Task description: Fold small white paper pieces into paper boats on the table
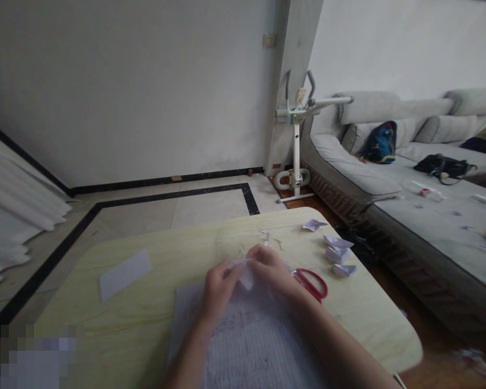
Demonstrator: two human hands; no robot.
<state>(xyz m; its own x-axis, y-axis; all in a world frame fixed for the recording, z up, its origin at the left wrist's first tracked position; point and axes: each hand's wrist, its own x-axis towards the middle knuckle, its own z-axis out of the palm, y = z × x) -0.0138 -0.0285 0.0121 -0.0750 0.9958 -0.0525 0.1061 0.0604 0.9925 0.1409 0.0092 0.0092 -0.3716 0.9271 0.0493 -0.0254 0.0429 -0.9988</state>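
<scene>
Between my two hands is a small folded piece of white paper (246, 278), blurred at its edges. My left hand (221, 283) pinches its left side, and my right hand (269, 267) grips it from the right with bent fingers. Below them lies a large sheet of lined paper (247, 340) with handwriting on it. Scissors with red handles (314, 283) rest just right of my right hand, their blades partly hidden behind it. Several folded paper boats (338, 248) stand along the table's right side. Thin paper scraps (267, 237) are scattered beyond my fingers.
A blank white paper strip (125, 274) lies on the left of the pale wooden table (146, 329). Behind the table's right edge stand white exercise equipment (296, 146) and a grey sofa (425, 216) holding a blue backpack (383, 143) and a black bag (443, 166).
</scene>
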